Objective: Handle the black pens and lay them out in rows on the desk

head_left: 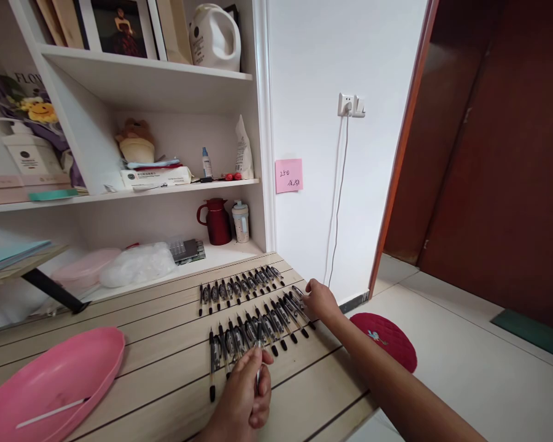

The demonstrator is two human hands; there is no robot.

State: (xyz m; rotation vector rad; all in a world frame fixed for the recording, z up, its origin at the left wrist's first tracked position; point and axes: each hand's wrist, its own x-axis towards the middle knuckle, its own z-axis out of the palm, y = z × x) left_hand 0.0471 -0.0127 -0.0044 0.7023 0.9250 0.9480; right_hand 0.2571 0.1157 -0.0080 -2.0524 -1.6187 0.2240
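Note:
My left hand [246,387] is closed around a black pen [259,334] held upright in front of the nearer row, its tip pointing away from me. At the right end of that row my right hand [321,299] is bent over the table, its fingertips drawn together by the last pen [297,291]; what they grip, if anything, is hidden. The nearer row of pens [212,368] runs slantwise, with dark ends and clear barrels. Behind it lies a second, similar row of pens [200,301] side by side.
A pink oval tray [105,350] with a thin white stick [50,412] sits at the left of the slatted table [166,374]. White shelves at the back hold a red jug [219,222] and a cup [240,222]. Beyond the right edge is a red round stool [396,347].

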